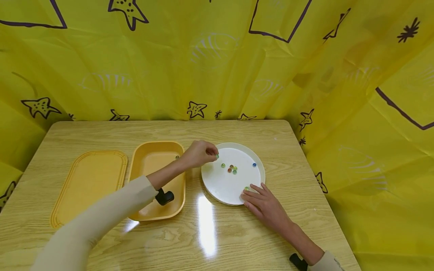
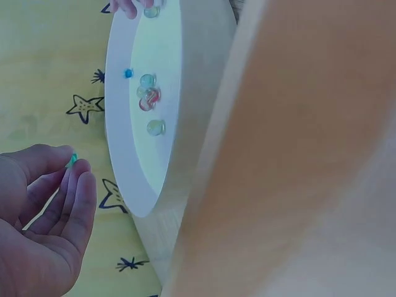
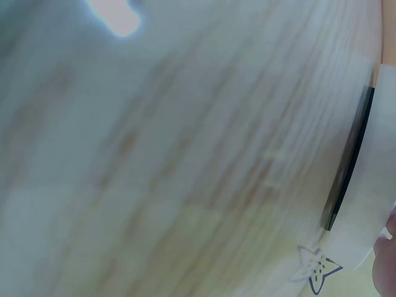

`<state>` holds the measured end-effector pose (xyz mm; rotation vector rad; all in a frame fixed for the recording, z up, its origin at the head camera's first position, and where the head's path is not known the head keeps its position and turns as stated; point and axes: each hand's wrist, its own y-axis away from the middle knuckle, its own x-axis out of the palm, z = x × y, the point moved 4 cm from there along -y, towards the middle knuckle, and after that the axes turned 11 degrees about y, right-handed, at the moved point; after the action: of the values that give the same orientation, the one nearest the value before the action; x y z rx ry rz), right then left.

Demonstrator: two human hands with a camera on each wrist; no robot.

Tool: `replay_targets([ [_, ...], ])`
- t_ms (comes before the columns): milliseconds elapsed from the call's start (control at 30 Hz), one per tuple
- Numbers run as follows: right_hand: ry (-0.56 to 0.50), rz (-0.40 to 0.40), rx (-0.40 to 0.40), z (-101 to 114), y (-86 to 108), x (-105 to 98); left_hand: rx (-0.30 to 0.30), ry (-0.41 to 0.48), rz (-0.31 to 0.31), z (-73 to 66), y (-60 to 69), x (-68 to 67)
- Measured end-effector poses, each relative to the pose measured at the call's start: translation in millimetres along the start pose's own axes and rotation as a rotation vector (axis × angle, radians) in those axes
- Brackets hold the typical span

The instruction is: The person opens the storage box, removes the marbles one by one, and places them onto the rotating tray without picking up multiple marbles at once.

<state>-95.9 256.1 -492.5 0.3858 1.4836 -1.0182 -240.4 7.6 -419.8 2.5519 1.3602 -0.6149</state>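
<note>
My left hand (image 1: 199, 153) pinches a small green marble (image 2: 72, 159) between thumb and fingertip, over the left rim of a round white tray (image 1: 213, 184). On the tray lie several glass marbles: a loose cluster (image 1: 234, 171) of green and reddish ones in the middle, a pale green marble (image 1: 223, 165) to its left and a blue marble (image 1: 254, 165) to its right. With fingers extended, my right hand (image 1: 266, 207) rests at the tray's near right rim, its fingertips by a yellow-green marble (image 1: 246, 188). In the right wrist view only a bit of that hand shows.
A yellow-orange tub (image 1: 144, 150) stands left of the tray under my left forearm, with a dark marble (image 1: 177, 157) inside near its right wall. Further left, a matching flat lid (image 1: 91, 177) lies on the wooden table (image 1: 244, 241). A yellow patterned curtain (image 1: 162, 75) hangs behind.
</note>
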Motion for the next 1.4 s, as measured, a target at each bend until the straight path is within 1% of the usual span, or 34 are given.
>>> replay_targets([
  [133,-0.01,0.015,0.009,-1,-0.3,0,0.016,-0.007,0.021,-0.2,-9.5,9.0],
  [233,-0.013,0.024,0.012,-1,-0.6,0,0.018,-0.014,0.035,-0.5,-15.7,14.8],
  [400,-0.013,0.026,0.011,0,-0.7,-1,-0.001,-0.041,0.058,0.7,-25.0,22.6],
  [633,-0.012,0.029,0.017,-1,0.1,-1,-0.012,-0.095,0.089,3.1,-36.5,32.4],
  [900,-0.005,-0.001,-0.005,-1,0.8,1,-0.025,-0.167,0.11,4.8,-44.2,43.7],
  [1067,-0.008,-0.006,-0.003,-1,1.2,1,-0.043,-0.205,0.118,6.0,-46.8,47.6],
  [1233,-0.017,0.005,0.011,-1,0.7,0,-0.084,-0.221,0.123,7.3,-49.0,50.3],
  [1400,-0.012,0.007,0.006,0,0.0,1,-0.132,-0.235,0.134,11.4,-50.9,52.6],
])
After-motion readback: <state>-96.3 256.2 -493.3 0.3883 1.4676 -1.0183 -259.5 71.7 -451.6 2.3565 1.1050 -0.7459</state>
